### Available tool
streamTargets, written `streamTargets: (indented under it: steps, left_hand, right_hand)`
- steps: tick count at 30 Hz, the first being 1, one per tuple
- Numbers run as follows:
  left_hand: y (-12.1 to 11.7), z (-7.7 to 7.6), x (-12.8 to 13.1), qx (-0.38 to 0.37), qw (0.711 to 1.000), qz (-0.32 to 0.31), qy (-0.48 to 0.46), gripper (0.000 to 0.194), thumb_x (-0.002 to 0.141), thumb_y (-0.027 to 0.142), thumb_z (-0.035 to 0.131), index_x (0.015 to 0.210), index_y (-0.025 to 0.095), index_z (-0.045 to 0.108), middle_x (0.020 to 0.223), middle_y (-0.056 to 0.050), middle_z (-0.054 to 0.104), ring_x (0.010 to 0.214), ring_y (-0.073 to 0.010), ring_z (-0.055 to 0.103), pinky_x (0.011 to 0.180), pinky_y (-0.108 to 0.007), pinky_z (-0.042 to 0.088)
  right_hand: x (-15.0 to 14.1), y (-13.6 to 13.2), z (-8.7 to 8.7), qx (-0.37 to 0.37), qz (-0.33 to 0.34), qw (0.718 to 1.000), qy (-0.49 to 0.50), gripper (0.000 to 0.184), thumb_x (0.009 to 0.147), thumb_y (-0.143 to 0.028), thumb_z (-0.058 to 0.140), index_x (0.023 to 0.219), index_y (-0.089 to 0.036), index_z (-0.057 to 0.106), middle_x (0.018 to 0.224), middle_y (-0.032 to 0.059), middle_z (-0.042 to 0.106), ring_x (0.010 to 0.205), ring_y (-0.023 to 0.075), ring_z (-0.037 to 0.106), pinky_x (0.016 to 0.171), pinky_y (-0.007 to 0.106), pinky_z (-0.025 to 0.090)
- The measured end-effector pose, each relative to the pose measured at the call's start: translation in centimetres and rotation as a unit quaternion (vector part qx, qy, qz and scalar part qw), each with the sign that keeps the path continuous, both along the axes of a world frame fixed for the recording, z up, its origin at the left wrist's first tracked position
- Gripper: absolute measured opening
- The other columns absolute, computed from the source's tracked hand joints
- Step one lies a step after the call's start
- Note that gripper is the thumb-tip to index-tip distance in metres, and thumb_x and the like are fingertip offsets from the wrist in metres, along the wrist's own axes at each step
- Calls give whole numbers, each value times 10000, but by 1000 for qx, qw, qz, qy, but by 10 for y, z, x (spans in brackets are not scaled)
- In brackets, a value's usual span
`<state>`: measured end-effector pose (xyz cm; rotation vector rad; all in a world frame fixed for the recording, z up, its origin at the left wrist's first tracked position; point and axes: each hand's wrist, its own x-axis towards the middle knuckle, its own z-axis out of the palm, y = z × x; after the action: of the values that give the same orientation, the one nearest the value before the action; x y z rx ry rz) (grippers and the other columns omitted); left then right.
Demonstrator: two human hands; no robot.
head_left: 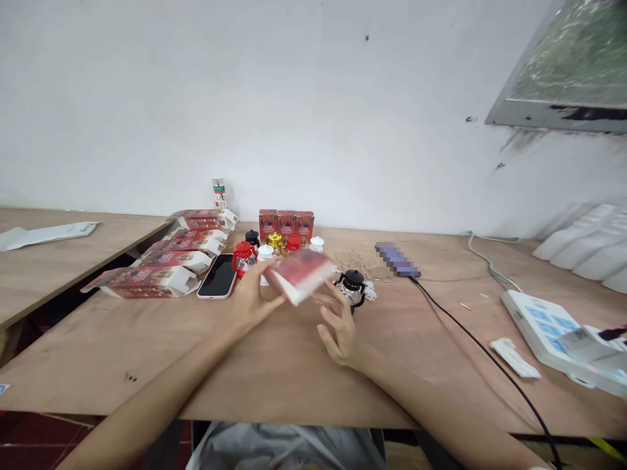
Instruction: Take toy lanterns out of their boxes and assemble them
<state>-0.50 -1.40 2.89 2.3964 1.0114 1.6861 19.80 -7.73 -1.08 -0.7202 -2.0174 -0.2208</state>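
Observation:
My left hand (252, 297) grips a small red and white carton (300, 273), held tilted above the wooden table (274, 365); the carton is motion-blurred. My right hand (337, 326) is just under and beside it, palm up, fingers spread, touching nothing I can make out. A small black-lidded glass teapot (353, 286) stands right behind my right hand. Behind the carton are several miniature teapots in red (243, 256), gold (274, 241), white and black.
Flattened red cartons (161, 261) lie in a row at left, beside a phone (218, 277) face up. Three upright red boxes (287, 224) stand at the wall. A black cable (470, 339) runs right. A white device (553, 329) sits at the far right.

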Motion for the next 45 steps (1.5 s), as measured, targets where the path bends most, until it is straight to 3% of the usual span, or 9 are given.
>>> streamTargets:
  steps: [5,8,12,16,22,27,33,37,45]
  left_hand:
    - [-9,5,17,-324,876,-116,-339,560,528,467,764,961,171,568,965,-78,669,899,-238,637,792,-346,505]
    - [-19,7,25,-434,783,-187,-404,561,462,477,794,878,166,581,907,-59,676,842,-230,647,744,-336,520]
    - [-28,7,29,-487,732,-234,-415,534,437,422,825,843,170,589,905,-59,679,845,-238,650,721,-336,531]
    - [-25,4,28,-490,731,-231,-415,513,454,391,821,855,167,592,930,-68,676,887,-247,640,753,-352,523]
    - [-21,2,27,-447,798,-196,-353,532,427,320,826,875,160,587,902,-62,681,873,-235,635,810,-351,493]
    - [-20,4,27,-392,827,-168,-366,630,439,301,824,991,179,548,983,-62,670,920,-227,628,838,-349,483]
    - [-18,0,26,-429,788,-192,-398,574,476,354,813,957,165,565,939,-63,672,907,-232,625,816,-353,481]
    - [-21,2,26,-478,750,-216,-403,530,484,359,814,920,162,586,928,-64,670,883,-229,630,776,-342,491]
    - [-19,7,25,-429,771,-198,-427,489,425,312,832,833,180,597,831,-13,672,807,-185,625,788,-310,477]
  right_hand:
    - [-6,-1,6,31,-8,998,61,627,858,-98,412,1410,-271,172,1340,140,314,1204,232,441,921,429,468]
    - [-5,-1,6,-4,-50,996,71,540,859,-136,442,1365,-242,288,1168,129,447,1081,221,501,873,399,479]
    - [-7,0,4,-76,27,990,114,432,874,-191,435,1298,-239,368,967,70,509,858,171,539,770,341,487]
    - [-10,-1,4,-235,131,940,209,340,884,-256,442,1221,-252,392,929,39,512,795,141,521,746,306,470]
    - [-4,2,9,-378,161,874,261,185,845,-410,509,887,-238,455,801,-3,472,737,135,479,705,270,442]
    - [-7,-9,13,-319,124,935,90,214,859,-392,468,909,-217,581,1040,74,531,1044,214,486,939,385,394]
    - [-10,-12,4,-111,12,994,-2,308,841,-245,458,1107,-182,601,1277,138,402,1208,252,401,980,402,381]
    - [-4,-2,3,15,4,996,-86,305,828,-183,464,1096,-208,607,1015,115,562,894,207,556,751,346,477]
    - [-10,1,3,64,-119,976,-170,234,844,-162,412,718,-167,608,624,58,576,553,150,498,519,279,342]
